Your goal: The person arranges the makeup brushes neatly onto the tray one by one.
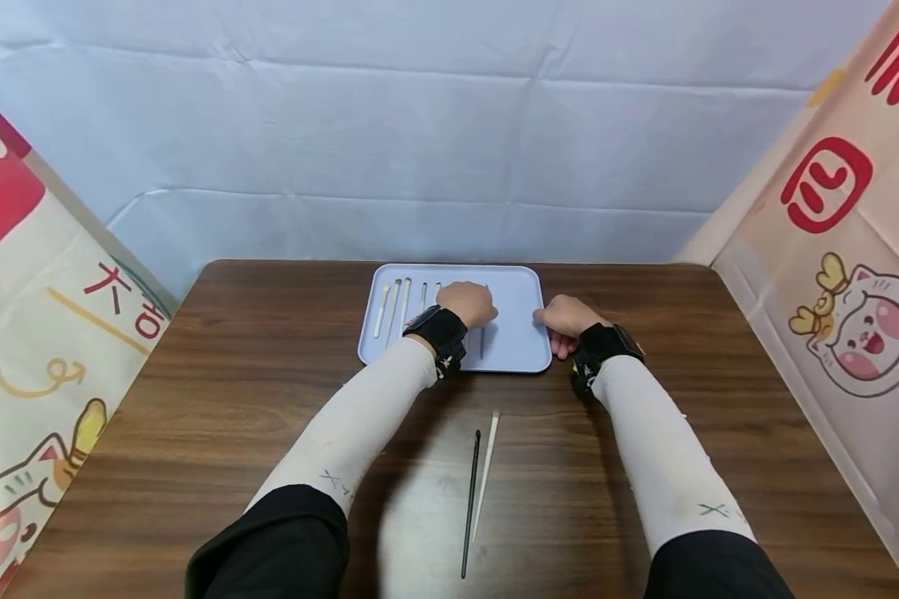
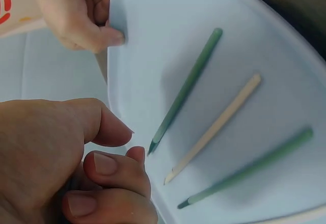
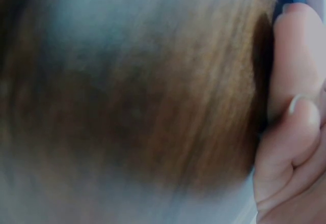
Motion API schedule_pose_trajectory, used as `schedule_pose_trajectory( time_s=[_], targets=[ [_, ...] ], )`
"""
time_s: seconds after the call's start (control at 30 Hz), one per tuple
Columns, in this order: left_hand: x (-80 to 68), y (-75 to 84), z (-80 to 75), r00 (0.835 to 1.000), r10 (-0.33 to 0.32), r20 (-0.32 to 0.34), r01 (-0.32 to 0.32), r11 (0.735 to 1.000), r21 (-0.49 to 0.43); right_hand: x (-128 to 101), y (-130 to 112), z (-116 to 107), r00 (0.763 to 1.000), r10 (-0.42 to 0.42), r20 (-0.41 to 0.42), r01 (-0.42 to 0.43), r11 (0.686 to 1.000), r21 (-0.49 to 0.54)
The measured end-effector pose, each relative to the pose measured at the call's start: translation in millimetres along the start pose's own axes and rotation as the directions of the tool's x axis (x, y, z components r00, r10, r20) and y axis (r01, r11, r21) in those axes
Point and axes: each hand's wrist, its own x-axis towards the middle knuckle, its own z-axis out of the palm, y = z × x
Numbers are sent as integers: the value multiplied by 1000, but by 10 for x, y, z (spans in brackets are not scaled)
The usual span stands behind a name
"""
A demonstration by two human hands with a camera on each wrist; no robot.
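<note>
A pale lavender tray (image 1: 517,353) lies at the far side of the table, with several slim sticks in a row on it. My left hand (image 1: 468,304) hovers over the tray, fingers loosely bent and nothing between thumb and fingertips. Close by it in the left wrist view lie a green stick (image 2: 187,89) with a dark pointed tip, a pale wooden stick (image 2: 214,130) and a second green stick (image 2: 249,169). At the tray's right edge, my right hand (image 1: 565,318) grips the rim, thumb on top and fingers curled low beside it.
On the brown wooden table (image 1: 285,333), a black stick (image 1: 471,503) and a whitish stick (image 1: 486,476) lie side by side between my forearms. A pale cloth (image 1: 419,125) hangs behind the table. Printed cloths stand at both sides.
</note>
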Motion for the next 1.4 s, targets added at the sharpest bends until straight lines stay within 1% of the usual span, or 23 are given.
schedule_pose_trajectory(
  time_s=[0.17,0.3,0.47,0.7,0.87,1.07,1.23,1.4],
  targets=[
    [-35,-41,-11,1000,17,2,-17,1000,-3,-13,21,21,1000,-5,-11,5,1000,3],
    [-54,-53,-15,1000,8,5,-8,1000,-1,-6,24,22,1000,0,-8,0,1000,1],
    [-106,-50,-29,1000,17,1,-17,1000,6,3,20,22,1000,3,-5,-3,1000,2],
    [-170,-27,-20,999,49,-3,-49,997,61,12,8,24,1000,1,-9,-1,1000,1],
    [-214,3,-18,998,55,-11,-54,994,97,18,-1,22,1000,9,-8,-9,1000,-6],
    [-323,15,-27,998,58,-8,-57,993,104,8,-19,21,1000,8,-15,-8,1000,-12],
    [-433,-21,-18,997,74,-22,-71,991,109,-3,-19,19,1000,-2,-9,2,1000,-14],
    [-526,-65,-13,996,87,-13,-85,990,116,6,-4,11,1000,2,-2,-2,1000,-8]
  ],
)
